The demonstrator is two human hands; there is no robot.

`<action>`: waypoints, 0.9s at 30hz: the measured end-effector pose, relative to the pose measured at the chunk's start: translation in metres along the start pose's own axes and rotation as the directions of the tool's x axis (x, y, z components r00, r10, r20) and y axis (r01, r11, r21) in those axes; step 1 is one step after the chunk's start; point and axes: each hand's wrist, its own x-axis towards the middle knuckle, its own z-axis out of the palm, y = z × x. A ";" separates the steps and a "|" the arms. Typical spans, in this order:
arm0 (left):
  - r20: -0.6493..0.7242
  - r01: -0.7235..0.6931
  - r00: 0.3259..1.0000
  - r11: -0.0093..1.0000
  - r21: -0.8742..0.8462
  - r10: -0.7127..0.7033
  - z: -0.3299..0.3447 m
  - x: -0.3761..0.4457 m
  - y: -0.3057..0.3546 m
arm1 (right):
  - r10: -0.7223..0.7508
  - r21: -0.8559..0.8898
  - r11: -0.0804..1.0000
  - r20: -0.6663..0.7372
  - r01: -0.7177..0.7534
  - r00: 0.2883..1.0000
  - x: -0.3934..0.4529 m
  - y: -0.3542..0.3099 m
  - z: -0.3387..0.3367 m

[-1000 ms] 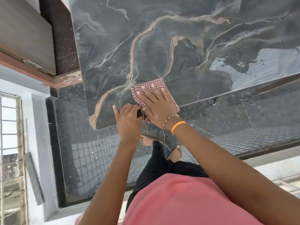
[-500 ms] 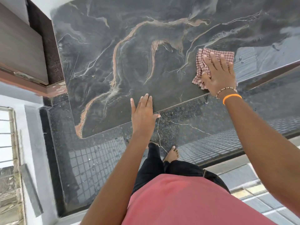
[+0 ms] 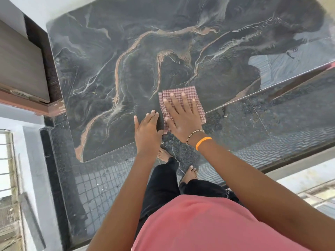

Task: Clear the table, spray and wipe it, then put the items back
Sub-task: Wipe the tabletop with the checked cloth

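No writing shows anywhere. The left hand (image 3: 147,132) lies flat, fingers straight, on the dark marble table (image 3: 112,57) near its front edge; just beside it the right hand (image 3: 182,118) presses a checked cloth (image 3: 181,91) flat — fingers spread, hiding the cloth's middle — and the table's right end runs out of view

Home interior, likely living or dining corner. Dark marble-look table (image 3: 112,57) with tan and white veining, glossy, pushed near white wall (image 3: 54,8) at far edge. Polished black speckled granite floor (image 3: 59,147) reflecting window grid. Wood-grain cabinet (image 3: 20,60) with reddish trim off table's left edge. Barred window grille (image 3: 7,160) at left. Person barefoot on floor, casual pink top, black trousers: domestic, not commercial.
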 end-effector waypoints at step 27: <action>0.299 -0.485 0.854 0.861 0.156 0.426 0.026 0.088 0.148 | 0.615 0.149 0.788 -0.145 -0.597 0.775 -0.012 0.225 -0.075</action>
